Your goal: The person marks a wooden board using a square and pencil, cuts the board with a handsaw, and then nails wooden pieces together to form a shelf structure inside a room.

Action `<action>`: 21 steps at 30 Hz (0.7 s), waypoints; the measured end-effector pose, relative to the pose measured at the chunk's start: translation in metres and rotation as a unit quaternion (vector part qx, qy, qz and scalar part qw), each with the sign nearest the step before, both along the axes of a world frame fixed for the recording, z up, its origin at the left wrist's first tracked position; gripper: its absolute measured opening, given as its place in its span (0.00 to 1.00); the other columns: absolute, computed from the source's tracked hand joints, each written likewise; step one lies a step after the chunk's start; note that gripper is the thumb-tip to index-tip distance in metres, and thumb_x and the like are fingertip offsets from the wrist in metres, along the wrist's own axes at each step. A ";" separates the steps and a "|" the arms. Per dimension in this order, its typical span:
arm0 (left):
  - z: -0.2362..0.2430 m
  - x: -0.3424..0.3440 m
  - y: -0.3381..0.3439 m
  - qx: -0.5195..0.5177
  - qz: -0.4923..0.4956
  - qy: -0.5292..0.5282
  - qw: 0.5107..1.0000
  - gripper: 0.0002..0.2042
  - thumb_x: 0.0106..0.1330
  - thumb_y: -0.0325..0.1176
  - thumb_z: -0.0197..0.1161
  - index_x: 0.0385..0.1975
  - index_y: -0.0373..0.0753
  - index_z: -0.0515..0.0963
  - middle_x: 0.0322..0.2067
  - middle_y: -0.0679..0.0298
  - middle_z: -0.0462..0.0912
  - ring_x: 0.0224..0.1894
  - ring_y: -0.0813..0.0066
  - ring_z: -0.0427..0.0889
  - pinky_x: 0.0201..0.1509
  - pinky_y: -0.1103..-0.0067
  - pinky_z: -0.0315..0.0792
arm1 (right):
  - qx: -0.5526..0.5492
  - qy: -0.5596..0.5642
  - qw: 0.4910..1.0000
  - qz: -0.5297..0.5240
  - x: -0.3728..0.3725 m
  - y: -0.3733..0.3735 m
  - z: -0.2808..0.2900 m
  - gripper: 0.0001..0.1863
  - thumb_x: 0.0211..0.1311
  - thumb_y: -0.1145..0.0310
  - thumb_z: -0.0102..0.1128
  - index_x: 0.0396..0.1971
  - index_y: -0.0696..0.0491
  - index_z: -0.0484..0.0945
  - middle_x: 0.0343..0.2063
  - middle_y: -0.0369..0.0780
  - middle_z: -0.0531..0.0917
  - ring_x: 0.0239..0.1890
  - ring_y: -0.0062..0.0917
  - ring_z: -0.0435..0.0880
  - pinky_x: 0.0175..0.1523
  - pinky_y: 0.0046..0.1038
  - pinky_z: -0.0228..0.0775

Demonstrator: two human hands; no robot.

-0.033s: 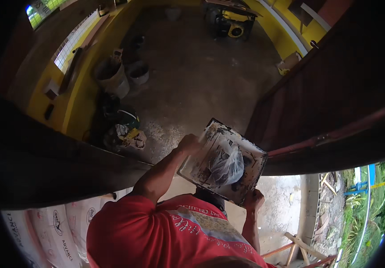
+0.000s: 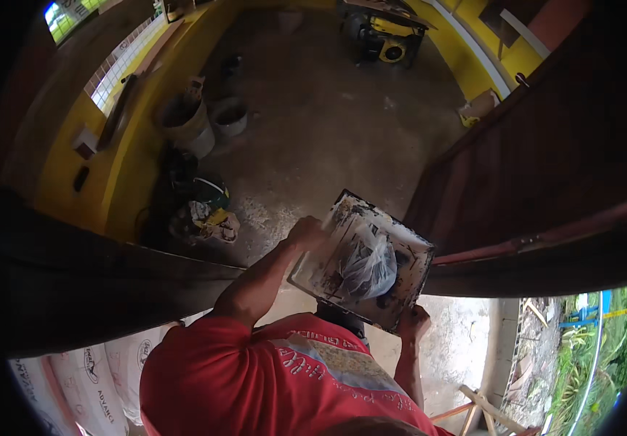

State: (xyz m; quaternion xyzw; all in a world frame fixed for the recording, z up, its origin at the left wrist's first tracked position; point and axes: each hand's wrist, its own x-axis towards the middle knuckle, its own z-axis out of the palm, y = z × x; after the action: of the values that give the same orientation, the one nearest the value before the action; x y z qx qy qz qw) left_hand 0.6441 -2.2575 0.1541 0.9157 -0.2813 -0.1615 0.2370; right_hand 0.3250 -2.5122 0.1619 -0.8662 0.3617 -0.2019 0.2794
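A worn, paint-stained rectangular tray (image 2: 414,254) is held tilted in front of my red shirt. My left hand (image 2: 307,234) is closed on its left side. Near the lower right corner, my right hand (image 2: 415,321) grips the edge. Inside the tray lies a knotted clear plastic bag (image 2: 371,270) with something dark in it that I cannot make out. Dark smears and chipped paint mark the tray's inner walls. The fingers under the tray are partly hidden.
Dark door panels (image 2: 531,182) flank the opening to a room. Along its yellow left wall stand a tall bucket (image 2: 195,134), a smaller bucket (image 2: 230,118) and a crumpled bag pile (image 2: 211,224). A yellow-black machine (image 2: 390,40) sits far back. Printed sacks (image 2: 95,385) lie lower left; wooden bars (image 2: 482,407) lower right.
The view has shifted slightly, so the room's contents sit a little further right. Both hands keep hold of the tray, which has hardly moved in the picture.
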 end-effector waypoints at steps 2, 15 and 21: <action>-0.014 0.062 0.011 0.074 -0.037 -0.034 0.996 0.17 0.60 0.46 0.57 0.29 0.37 0.83 0.31 0.43 0.81 0.37 0.45 0.83 0.44 0.59 0.77 | 0.011 -0.004 0.998 0.055 0.086 -0.023 0.009 0.14 0.49 0.62 0.61 0.17 0.60 0.78 0.15 0.51 0.77 0.17 0.41 0.77 0.27 0.41 0.66; 0.030 0.240 0.127 -0.140 0.344 0.102 0.923 0.16 0.65 0.39 0.53 0.18 0.37 0.76 0.19 0.56 0.77 0.22 0.60 0.78 0.27 0.67 0.70 | 0.023 0.051 0.916 0.398 0.539 -0.055 0.086 0.12 0.50 0.65 0.58 0.19 0.60 0.76 0.18 0.53 0.78 0.23 0.49 0.79 0.31 0.43 0.69; 0.004 0.337 0.178 -0.145 0.484 0.128 0.853 0.14 0.57 0.35 0.60 0.36 0.32 0.83 0.20 0.65 0.80 0.22 0.80 0.73 0.26 0.75 0.69 | 0.026 0.106 0.876 0.470 0.723 0.005 0.079 0.12 0.51 0.65 0.57 0.18 0.59 0.75 0.20 0.54 0.77 0.26 0.51 0.79 0.34 0.46 0.68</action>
State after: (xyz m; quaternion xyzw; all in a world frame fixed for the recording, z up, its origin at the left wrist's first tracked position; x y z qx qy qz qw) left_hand 0.9816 -2.0797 0.1576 0.8626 0.2102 -0.0992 0.4493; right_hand 1.0477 -2.5071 0.2409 -0.9427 -0.0559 0.0559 0.3241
